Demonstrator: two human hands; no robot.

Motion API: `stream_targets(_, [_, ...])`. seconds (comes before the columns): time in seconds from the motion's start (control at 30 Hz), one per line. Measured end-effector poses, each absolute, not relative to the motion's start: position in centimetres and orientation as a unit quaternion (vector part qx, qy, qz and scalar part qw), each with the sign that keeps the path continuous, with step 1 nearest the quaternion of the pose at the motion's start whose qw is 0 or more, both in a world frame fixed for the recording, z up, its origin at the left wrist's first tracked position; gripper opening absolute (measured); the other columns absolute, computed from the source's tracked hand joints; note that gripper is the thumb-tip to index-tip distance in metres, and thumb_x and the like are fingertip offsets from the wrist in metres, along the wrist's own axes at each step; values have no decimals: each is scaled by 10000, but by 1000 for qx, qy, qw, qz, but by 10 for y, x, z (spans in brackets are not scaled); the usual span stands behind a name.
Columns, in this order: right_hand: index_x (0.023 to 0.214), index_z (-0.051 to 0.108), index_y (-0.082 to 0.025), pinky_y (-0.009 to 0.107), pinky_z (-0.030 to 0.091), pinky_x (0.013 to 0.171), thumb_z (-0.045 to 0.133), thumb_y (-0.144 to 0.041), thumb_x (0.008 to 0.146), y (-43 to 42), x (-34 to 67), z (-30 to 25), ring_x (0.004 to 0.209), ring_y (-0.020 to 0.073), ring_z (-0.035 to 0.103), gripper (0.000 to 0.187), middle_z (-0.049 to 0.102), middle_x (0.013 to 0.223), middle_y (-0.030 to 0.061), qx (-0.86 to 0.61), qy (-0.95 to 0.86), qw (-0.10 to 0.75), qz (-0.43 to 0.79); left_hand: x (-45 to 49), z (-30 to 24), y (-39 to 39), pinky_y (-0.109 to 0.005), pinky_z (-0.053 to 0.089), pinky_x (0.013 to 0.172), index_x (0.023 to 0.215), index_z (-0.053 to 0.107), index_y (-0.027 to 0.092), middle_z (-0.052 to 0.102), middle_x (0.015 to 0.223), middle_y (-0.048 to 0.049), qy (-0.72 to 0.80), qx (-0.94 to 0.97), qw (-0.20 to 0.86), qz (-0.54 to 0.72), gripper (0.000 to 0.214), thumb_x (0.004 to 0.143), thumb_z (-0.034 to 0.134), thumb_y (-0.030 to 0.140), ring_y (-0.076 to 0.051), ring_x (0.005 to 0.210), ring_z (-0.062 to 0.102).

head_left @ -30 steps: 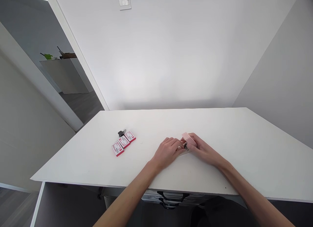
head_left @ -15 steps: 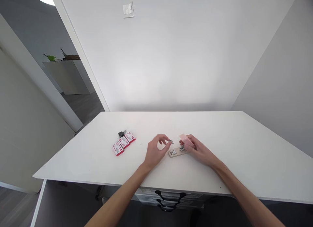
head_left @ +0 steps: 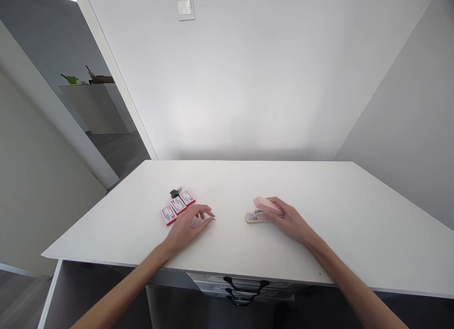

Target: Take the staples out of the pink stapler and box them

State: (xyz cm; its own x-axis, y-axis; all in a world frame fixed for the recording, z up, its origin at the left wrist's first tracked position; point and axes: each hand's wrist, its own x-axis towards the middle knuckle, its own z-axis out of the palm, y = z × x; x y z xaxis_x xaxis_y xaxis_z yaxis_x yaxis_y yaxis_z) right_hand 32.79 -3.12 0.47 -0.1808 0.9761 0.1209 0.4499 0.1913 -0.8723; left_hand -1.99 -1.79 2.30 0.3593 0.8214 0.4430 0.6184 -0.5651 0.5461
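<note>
Below front edge of flat white table (head_left: 319,253): black loop handles (head_left: 244,287) on grey drawers. Front edge close under both forearms; bare tabletop open toward right edge and far wall. Left hand (head_left: 186,226) low over the top, thumb and forefinger pinched together on small thin grey metal strip (head_left: 212,216), just right of three small red-and-white cardboard boxes (head_left: 178,206). Right hand (head_left: 290,220) closed over rear of pink plastic stapler (head_left: 264,206): smooth rounded top tilted above beige base, nose pointing left. Strip well apart from stapler, bare table between. Behind boxes, touching: small black tool (head_left: 175,193), kind unclear.
</note>
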Motion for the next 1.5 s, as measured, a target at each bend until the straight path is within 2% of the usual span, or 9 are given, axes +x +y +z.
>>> stream_targets(0.13, [1235,633,-321,374,520,798,528,-606,966,-32,326,5,915,256,645,406,721,1081,22,-535,-679,361,351,-25,24,-19,-256,513,572,1066,697,284,748,1004,-13,469,787,139,376,167,962,629,396,-175,818,681])
stream_targets(0.27, [1394,547,-368,415,505,972,496,-559,1000,-30,318,0,1162,280,631,441,674,1324,20,-522,-696,364,334,-21,21,-20,-229,459,486,1095,693,285,748,974,-16,478,765,133,411,185,960,643,402,-169,799,670])
stream_targets(0.37, [1499,438,-388,458,452,1077,436,-519,1031,-22,298,-5,1320,290,551,485,563,1491,20,-533,-708,362,291,-21,19,-19,-224,461,490,1092,701,277,747,978,-25,484,757,123,421,199,971,627,416,-160,782,656])
stream_targets(0.53, [1601,269,-349,512,454,1067,355,-481,1053,10,225,-9,1277,315,559,570,524,1490,85,-556,-710,356,244,-25,20,-16,-234,460,499,1105,694,263,748,996,-36,524,709,133,453,227,967,628,431,-150,719,622])
stream_targets(0.7, [1644,158,-297,508,444,1080,367,-523,1045,37,158,-7,1340,320,509,674,422,1550,137,-503,-718,380,295,-27,20,-14,-300,554,704,1079,667,264,756,1004,-17,533,688,132,474,206,961,639,431,-152,741,641])
stream_targets(0.8, [1589,304,-308,454,464,1066,424,-566,1023,36,154,-7,1390,283,466,634,402,1562,120,-469,-686,447,332,-27,20,-14,-319,563,738,1088,652,263,759,1039,-21,539,682,133,477,233,963,630,458,-155,750,654])
stream_targets(0.93, [1202,655,-274,385,516,903,486,-586,997,20,170,1,1152,247,613,410,631,1322,85,-456,-631,483,401,-26,20,-15,-320,563,720,1125,639,267,768,1043,-20,534,691,138,468,253,962,634,461,-152,713,639])
stream_targets(1.1, [1048,699,-261,355,507,822,578,-549,966,9,176,11,910,199,670,322,743,1044,29,-388,-645,428,501,-25,20,-15,-320,562,737,1134,642,271,763,1036,-7,507,720,124,458,229,964,646,426,-139,688,621])
stream_targets(1.5, [955,711,-236,353,510,820,702,-519,888,12,180,8,772,166,654,291,749,947,27,-342,-623,425,561,-24,15,-17,-326,538,733,1161,633,275,721,1056,-21,484,749,105,440,218,977,648,391,-159,767,623])
